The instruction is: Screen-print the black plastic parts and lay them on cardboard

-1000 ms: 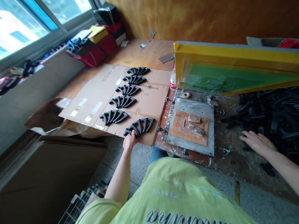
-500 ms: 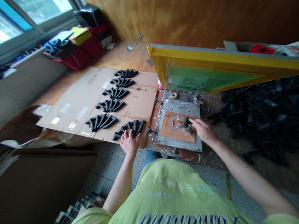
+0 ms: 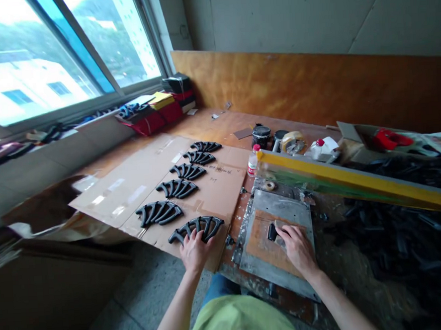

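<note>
My left hand [image 3: 194,251] lies on the nearest fan of black curved pieces [image 3: 209,226], its thumb and fingers around part of the fan. Which single piece it grips is partly hidden under the fingers. My right hand [image 3: 297,249] pinches a small black piece [image 3: 272,232] at its end, just over the brown board [image 3: 265,252] on the grey metal plate [image 3: 254,268]. Small blocks on that board are mostly covered by my right hand. More black fans, such as one [image 3: 159,213] at the left, lie in a row on the flat cardboard [image 3: 222,194].
A yellow-edged screen frame [image 3: 355,176] stands tilted behind the plate. At right is a heap of black pieces [image 3: 397,244]. A red-capped bottle [image 3: 253,161], a tape roll [image 3: 269,185] and dark jars [image 3: 261,135] stand farther back. Red folders [image 3: 146,122] lie near the window.
The view has tilted up, showing more window and wall. My right hand has brought the small black piece leftward over the board. My left hand remains on the same fan.
</note>
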{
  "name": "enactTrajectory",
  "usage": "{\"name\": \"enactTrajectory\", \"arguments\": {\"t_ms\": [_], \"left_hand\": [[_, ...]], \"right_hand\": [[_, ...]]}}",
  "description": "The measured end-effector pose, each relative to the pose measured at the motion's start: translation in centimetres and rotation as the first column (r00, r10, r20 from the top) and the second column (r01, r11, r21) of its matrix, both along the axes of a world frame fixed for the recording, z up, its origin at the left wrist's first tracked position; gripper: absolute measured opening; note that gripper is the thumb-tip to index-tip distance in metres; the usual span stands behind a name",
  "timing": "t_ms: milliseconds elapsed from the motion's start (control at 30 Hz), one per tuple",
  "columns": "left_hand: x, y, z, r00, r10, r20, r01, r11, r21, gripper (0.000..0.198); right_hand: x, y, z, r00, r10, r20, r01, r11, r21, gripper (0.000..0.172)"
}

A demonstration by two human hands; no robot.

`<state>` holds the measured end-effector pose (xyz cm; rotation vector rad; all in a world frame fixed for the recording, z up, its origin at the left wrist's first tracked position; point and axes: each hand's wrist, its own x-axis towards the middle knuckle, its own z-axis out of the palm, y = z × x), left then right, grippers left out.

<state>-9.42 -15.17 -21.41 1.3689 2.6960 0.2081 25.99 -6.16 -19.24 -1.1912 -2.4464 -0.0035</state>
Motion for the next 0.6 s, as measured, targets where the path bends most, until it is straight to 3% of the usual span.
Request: {"name": "enactTrajectory", "arguments": {"t_ms": [100, 167, 300, 400, 500, 600], "left_hand": [[-1.6, 2.9, 1.2, 0.997, -0.071, -0.042, 0.074, 0.995, 0.068, 0.047], [-2.7, 6.7, 2.4, 0.989, -0.134, -0.059, 0.141, 0.983, 0.118, 0.045], [-4.3, 17.8, 4.5, 0.958, -0.284, -0.033, 0.285, 0.935, 0.210, 0.045], [-4.6, 27.1, 5.1, 0.918, -0.394, 0.035, 0.376, 0.897, 0.233, 0.046], [-4.3, 35.4, 4.7, 0.874, -0.476, 0.101, 0.446, 0.867, 0.222, 0.048], [-4.1, 41.6, 3.5, 0.852, -0.501, 0.154, 0.476, 0.862, 0.174, 0.048]], "right_hand": [[-0.1, -0.4, -0.6, 0.999, -0.040, -0.035, 0.041, 0.999, 0.012, 0.042], [-0.4, -0.6, -0.7, 0.996, -0.075, -0.047, 0.076, 0.997, 0.020, 0.040], [-0.6, -0.7, -0.5, 0.988, -0.145, -0.044, 0.146, 0.989, 0.017, 0.039], [-0.3, -0.6, -0.4, 0.984, -0.178, -0.018, 0.178, 0.984, -0.015, 0.042], [0.2, -0.5, -0.4, 0.977, -0.211, -0.009, 0.210, 0.976, -0.047, 0.044], [0.1, -0.5, -0.4, 0.963, -0.266, -0.033, 0.263, 0.961, -0.082, 0.044]]}}
